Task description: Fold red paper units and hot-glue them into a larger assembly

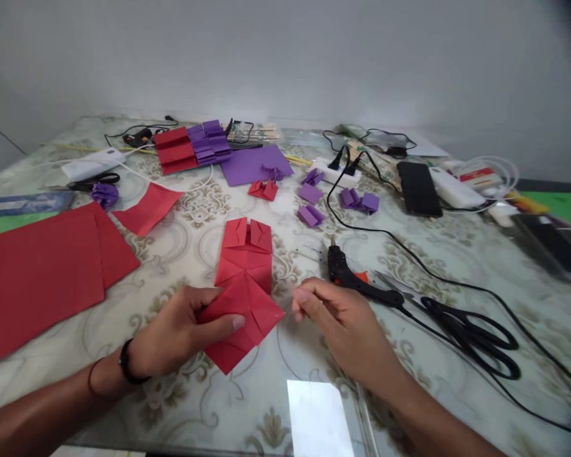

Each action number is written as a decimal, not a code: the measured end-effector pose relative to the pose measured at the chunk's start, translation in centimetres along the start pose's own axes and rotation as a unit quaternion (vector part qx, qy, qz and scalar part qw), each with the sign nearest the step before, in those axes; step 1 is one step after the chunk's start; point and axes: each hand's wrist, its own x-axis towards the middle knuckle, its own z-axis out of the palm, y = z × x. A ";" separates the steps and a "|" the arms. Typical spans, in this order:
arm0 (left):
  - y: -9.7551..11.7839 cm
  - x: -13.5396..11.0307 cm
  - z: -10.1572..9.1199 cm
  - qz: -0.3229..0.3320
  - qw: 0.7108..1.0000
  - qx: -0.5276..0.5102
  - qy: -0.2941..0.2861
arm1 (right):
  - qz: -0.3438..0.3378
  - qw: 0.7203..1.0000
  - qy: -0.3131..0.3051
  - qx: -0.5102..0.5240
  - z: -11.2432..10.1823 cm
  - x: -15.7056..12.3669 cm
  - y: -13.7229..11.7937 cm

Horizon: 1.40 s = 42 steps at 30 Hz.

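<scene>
My left hand grips a folded red paper square, thumb on top and the fingers partly hidden beneath it. Creases cross the square, and one corner points right. Just beyond it lies a longer red folded paper piece with flaps at its far end, partly covered by the square. My right hand is beside the square's right corner, apart from it, with fingers curled in to the thumb and nothing visible in them. Right of that hand lie a black glue gun and black-handled scissors.
Large red paper sheets cover the left side. Small purple folded pieces and a power strip sit farther back. A black cable runs across the right side. A phone lies at the right, a white paper in front.
</scene>
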 end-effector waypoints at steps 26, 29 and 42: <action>0.6 -0.5 -0.5 0.060 0.994 0.088 0.000 | -0.136 0.983 -0.086 -0.084 0.3 -0.1 -0.1; 0.5 -0.6 -0.7 0.038 0.997 0.066 0.003 | -0.113 0.987 -0.071 -0.092 0.1 -0.1 -0.2; 0.6 0.2 -0.7 0.033 0.993 0.090 -0.068 | -0.068 0.994 -0.036 -0.081 -0.3 0.1 0.1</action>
